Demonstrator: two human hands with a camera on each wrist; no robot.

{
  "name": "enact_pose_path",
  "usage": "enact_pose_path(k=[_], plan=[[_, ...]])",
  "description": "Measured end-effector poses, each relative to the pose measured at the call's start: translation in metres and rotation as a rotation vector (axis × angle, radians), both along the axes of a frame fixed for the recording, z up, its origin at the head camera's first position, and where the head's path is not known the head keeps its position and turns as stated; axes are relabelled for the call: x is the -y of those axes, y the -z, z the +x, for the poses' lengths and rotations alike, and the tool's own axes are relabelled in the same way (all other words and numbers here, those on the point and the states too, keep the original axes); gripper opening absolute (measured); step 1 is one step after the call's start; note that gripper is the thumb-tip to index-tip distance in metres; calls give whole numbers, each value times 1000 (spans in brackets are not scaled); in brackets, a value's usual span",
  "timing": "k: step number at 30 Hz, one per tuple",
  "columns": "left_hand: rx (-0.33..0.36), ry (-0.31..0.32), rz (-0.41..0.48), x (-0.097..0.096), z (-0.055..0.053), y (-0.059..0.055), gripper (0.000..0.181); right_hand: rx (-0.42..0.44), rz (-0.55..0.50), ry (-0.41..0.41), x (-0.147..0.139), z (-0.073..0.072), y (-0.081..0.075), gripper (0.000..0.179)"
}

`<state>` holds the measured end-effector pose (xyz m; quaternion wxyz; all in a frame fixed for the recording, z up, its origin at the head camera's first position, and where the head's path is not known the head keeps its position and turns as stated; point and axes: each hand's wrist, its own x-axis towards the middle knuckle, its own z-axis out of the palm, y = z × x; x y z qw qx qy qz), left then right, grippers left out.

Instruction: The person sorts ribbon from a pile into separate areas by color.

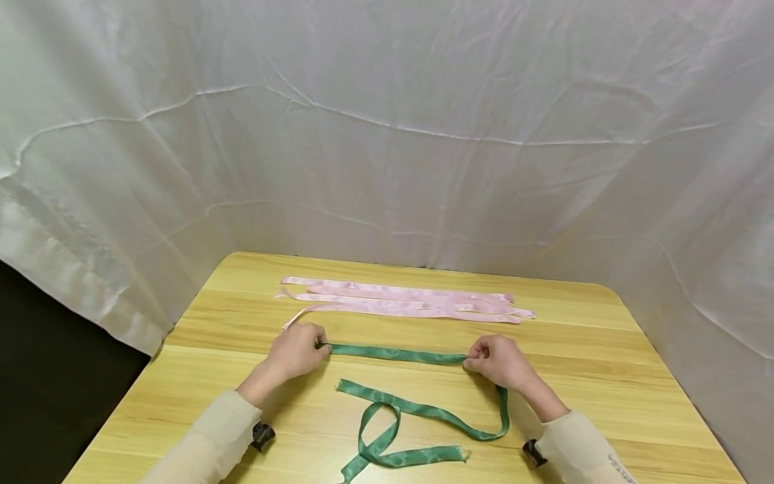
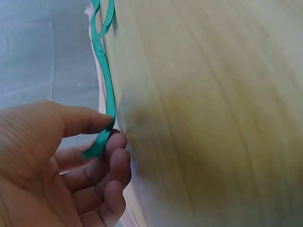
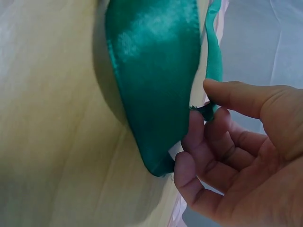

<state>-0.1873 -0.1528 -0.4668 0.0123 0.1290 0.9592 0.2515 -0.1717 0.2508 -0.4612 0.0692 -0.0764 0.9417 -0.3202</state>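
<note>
A green satin ribbon (image 1: 396, 354) stretches nearly straight across the table between both hands. At its left end, my left hand (image 1: 300, 349) pinches it between thumb and fingers; a short tail of the ribbon (image 2: 102, 142) shows past the thumb in the left wrist view. My right hand (image 1: 498, 361) pinches the other end, a frayed tip showing at its fingertips in the right wrist view. A second green ribbon (image 1: 447, 415) curves up beneath the right hand; a broad green stretch (image 3: 154, 80) passes close to that hand's lower fingers. Whether they touch it, I cannot tell.
Several pink ribbons (image 1: 393, 308) lie side by side beyond the hands. Nearer the front, another green ribbon (image 1: 417, 457) lies in a crossed loop. The wooden table (image 1: 605, 376) has rounded far corners, with white cloth (image 1: 423, 168) hanging behind and beside it.
</note>
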Motion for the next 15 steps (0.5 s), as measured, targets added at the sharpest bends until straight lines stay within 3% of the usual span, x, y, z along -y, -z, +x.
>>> enact_pose_path(k=[8, 15], plan=[[-69, -42, -26, 4, -5, 1, 8, -8, 24, 33, -1, -1, -2, 16], [-264, -5, -105, 7, -4, -3, 11, -90, 63, 52, -2, 1, -10, 16]])
